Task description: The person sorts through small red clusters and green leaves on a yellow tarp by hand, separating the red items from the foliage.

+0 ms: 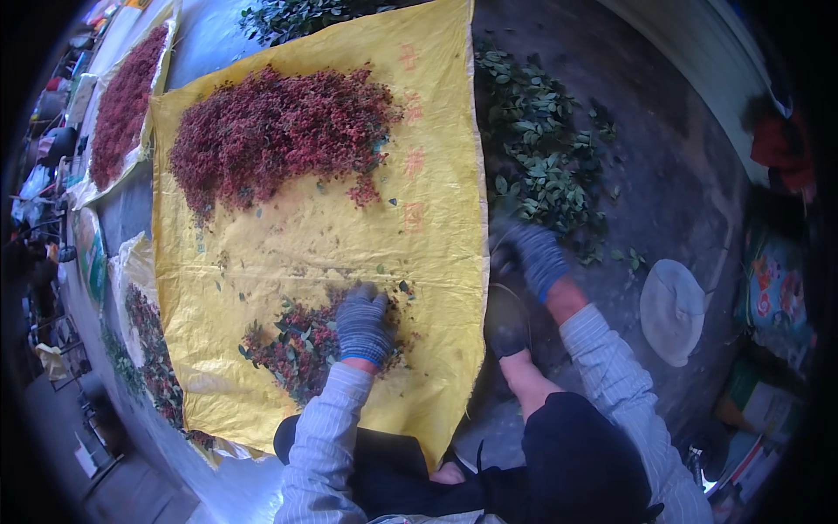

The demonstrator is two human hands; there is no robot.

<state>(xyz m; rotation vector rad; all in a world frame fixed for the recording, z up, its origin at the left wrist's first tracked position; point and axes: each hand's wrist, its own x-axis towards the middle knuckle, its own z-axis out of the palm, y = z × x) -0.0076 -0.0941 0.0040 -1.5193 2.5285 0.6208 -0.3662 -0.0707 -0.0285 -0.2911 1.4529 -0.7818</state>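
Note:
Grey-blue knit gloves cover both hands. My left hand (362,325) presses on the right side of a small pile of red berry sprigs with green leaves (301,345); its fingers are bent down into the sprigs, and the tips are hidden. This pile lies on the near part of a yellow woven sheet (436,306). Off the sheet's right edge, my right hand (531,253) is smeared by motion, so its fingers cannot be made out. It is nearest to a heap of loose green leaves (537,131) on the dark floor. A larger heap of red berry clusters (279,131) covers the sheet's far part.
Another sack with red berries (131,105) lies at the far left, and leafy berry sprigs (157,367) sit on a sheet at the near left. My shod foot (506,319) stands beside the yellow sheet. A pale round flat thing (672,312) rests on the floor at right.

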